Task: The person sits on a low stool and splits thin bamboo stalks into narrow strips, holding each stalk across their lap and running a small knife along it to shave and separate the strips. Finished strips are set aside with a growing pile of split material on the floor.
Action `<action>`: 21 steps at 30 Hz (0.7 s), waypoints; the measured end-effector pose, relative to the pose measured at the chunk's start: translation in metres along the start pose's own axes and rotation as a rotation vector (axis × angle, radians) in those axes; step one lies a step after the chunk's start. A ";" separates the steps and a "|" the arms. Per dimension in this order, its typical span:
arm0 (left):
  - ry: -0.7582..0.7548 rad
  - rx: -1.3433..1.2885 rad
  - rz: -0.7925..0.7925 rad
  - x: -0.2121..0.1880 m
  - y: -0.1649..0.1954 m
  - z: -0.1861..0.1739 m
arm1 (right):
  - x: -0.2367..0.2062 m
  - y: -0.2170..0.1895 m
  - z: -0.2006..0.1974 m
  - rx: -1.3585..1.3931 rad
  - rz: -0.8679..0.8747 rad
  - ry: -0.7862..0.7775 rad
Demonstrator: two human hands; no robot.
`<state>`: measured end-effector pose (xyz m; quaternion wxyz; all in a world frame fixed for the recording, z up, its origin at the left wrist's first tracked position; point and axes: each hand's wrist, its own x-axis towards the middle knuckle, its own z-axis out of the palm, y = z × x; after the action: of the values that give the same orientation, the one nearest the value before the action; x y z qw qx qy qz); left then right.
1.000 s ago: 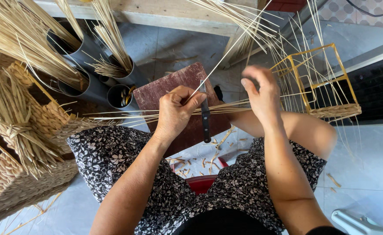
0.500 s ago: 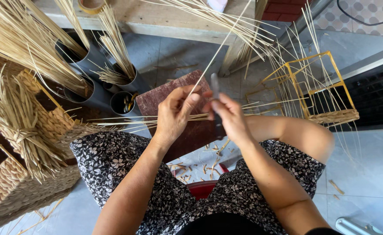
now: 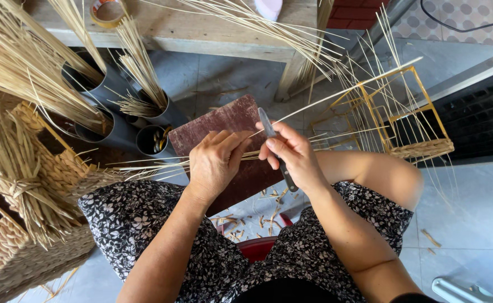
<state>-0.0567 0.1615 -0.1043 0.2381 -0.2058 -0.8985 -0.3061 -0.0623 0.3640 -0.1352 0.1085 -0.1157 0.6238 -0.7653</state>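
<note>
Right hand (image 3: 290, 156) grips a knife (image 3: 269, 130), blade up, against a long pale straw (image 3: 342, 92) slanting up-right. Left hand (image 3: 215, 161), just beside it, pinches straw strands (image 3: 145, 166) running leftward over a reddish board (image 3: 229, 126) above the lap.

Knife (image 3: 274, 147): slim grey blade, dark handle, held tilted with the blade pointing far-left, over the board's right part. Cane strips (image 3: 157, 165): thin, pale straw-coloured bundle, lying roughly level across the board, ends fanning left; one long strip (image 3: 347, 92) rises far-right. Board (image 3: 224, 126): reddish-brown wood, worn, flat, angled.
</note>
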 end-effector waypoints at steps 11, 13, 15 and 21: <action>-0.009 0.022 -0.014 -0.005 -0.017 -0.015 | 0.006 -0.006 -0.079 0.273 -0.101 0.302; -0.046 0.055 -0.070 -0.007 -0.020 -0.017 | 0.005 -0.008 -0.106 0.298 -0.111 0.376; -0.047 0.073 -0.077 -0.007 -0.024 -0.018 | 0.003 -0.010 -0.133 0.356 -0.147 0.414; 0.021 0.063 -0.103 -0.006 -0.029 -0.020 | -0.004 -0.023 -0.173 0.400 -0.335 0.648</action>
<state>-0.0606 0.1266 -0.1071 0.2377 -0.1485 -0.9145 -0.2918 -0.1126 0.5307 -0.1466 -0.1992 0.0543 0.4374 -0.8753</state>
